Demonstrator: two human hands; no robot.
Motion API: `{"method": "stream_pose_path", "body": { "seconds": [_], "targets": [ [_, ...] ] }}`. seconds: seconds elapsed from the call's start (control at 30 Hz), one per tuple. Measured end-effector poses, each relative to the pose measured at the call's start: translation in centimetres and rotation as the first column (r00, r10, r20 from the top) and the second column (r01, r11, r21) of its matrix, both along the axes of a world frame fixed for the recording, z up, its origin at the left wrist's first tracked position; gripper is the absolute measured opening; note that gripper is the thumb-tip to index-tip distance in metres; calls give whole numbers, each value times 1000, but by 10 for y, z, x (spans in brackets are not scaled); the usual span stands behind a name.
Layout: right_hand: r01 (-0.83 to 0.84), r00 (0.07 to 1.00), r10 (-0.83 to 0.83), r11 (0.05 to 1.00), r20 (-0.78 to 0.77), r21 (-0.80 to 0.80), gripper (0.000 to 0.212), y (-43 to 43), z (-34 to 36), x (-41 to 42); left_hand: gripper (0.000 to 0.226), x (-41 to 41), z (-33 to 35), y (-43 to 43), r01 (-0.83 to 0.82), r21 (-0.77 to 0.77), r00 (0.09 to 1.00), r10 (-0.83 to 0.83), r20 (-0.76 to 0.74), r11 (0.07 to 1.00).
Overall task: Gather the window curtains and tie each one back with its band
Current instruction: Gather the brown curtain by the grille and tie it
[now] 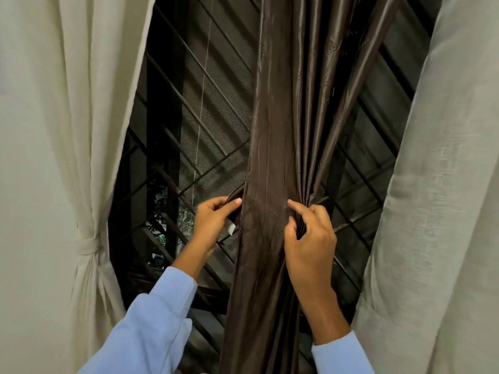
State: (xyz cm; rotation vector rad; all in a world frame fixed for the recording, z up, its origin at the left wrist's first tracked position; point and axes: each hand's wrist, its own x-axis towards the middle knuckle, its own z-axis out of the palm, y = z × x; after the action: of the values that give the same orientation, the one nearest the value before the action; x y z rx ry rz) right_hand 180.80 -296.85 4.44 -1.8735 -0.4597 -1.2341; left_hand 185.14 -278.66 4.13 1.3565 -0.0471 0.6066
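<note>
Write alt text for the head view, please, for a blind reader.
A left hand and right hand bunch a glossy dark brown curtain before a metal window grille. A cream fabric curtain at left is already tied with its band.

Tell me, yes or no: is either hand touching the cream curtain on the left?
No: the left hand and right hand both grip the brown curtain, apart from the cream curtain.
</note>
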Motion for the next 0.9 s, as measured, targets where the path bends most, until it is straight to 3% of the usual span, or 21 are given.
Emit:
{"method": "stream_pose_path", "body": {
  "seconds": [0.07,0.13,0.4,0.57,0.73,0.83,0.9],
  "targets": [
    [17,1000,-17,1000,7,-12,36,0,-2,3,21,-1,0,3,-249,187,968,248,26,950],
    [30,999,-30,999,21,-23,37,0,-3,4,30,-10,3,3,-366,347,929,361,82,864],
    [20,997,-18,999,69,-31,41,3,-8,9,27,-74,27,-45,-261,500,955,144,261,826],
    [-70,994,69,997,90,14,48,5,-11,11,13,-79,30,-78,-283,576,945,122,302,767],
    [-146,985,143,989,99,29,49,-1,-13,11,24,-81,32,-85,-323,648,931,110,347,690],
    [-265,959,262,964,105,14,57,-3,-12,6,42,-83,36,-87,-275,611,939,73,335,742],
    [-286,950,284,958,130,2,48,-7,-12,8,46,-81,38,-85,-248,603,948,61,312,758]
  ]
}}
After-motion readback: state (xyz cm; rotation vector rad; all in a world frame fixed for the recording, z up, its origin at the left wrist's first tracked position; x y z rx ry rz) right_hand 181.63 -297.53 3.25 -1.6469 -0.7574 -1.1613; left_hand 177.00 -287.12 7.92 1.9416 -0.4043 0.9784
